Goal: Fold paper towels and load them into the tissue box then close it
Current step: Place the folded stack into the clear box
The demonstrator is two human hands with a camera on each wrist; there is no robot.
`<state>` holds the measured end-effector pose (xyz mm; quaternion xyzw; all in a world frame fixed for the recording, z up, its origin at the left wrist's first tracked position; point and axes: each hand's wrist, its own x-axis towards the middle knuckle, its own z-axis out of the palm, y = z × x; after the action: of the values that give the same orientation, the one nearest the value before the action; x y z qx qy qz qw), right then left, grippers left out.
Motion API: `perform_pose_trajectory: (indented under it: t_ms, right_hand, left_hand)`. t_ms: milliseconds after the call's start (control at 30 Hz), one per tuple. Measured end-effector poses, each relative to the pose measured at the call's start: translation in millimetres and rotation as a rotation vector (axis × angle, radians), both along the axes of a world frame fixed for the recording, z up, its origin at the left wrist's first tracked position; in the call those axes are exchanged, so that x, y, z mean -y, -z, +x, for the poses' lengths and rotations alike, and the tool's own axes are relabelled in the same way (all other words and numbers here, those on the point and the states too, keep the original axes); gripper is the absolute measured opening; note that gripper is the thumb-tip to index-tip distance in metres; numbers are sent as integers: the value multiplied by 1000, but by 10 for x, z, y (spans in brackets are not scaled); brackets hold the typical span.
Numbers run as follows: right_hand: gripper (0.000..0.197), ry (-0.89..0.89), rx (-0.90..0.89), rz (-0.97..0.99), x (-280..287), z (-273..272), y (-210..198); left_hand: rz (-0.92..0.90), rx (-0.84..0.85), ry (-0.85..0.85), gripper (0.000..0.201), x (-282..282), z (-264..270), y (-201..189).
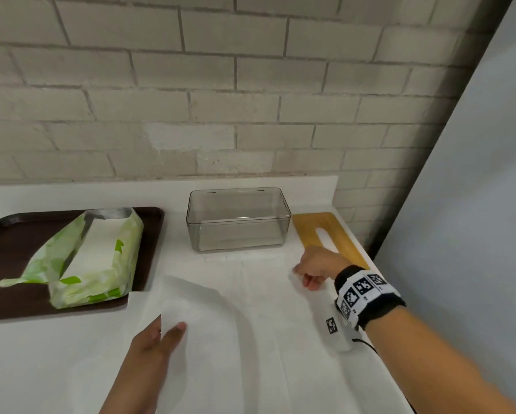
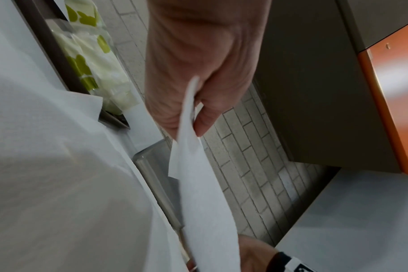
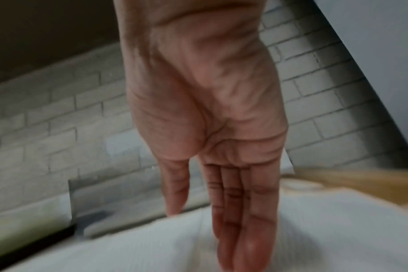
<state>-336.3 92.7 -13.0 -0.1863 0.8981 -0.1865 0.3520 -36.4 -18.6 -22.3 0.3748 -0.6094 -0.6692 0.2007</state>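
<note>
White counter (image 1: 56,369); left hand (image 1: 152,351) pinches thin soft paper towel (image 1: 197,306).

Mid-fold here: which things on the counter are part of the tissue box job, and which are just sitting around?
In the job: paper towel pinched by the left hand; right hand on it; clear tissue box; wooden lid; towel pack.

Just there: brown tray; brick wall.

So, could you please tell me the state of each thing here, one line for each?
Paper towel: spread on the counter, left edge lifted.
Tissue box: open, empty.
Wooden lid: off, lying flat to the right of the box.
Towel pack: opened, on the tray.
Left hand: pinches the towel's edge.
Right hand: fingers straight, pressing the towel.
</note>
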Motion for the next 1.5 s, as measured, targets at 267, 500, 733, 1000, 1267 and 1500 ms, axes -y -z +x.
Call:
perform_pose_trajectory:
  t_ms: [267,500,733,1000,1267,1500]
  right_hand:
    - [53,-75,-197,107,132,348,145]
    - [19,84,-179,-486,148,314,-82]
    - [34,0,-569,-515,75,329,-193]
    - [26,61,-832,-912,-35,391,-211]
    - [21,137,-645,-1216,-81,397,-507]
    - [14,92,-792,-1286,-142,564,-884]
  left_hand:
    - [57,-85,38,21,-96,-178,-2]
    - [174,-105,-17,20,-129,-126,11]
    - [224,-142,-55,21,-120,-143,5]
    - [253,-161,-58,22,-102,-133,21]
    - [310,-211,-69,32,-97,-217,-45]
    - [342,-207,-101,48,-58,-350,-48]
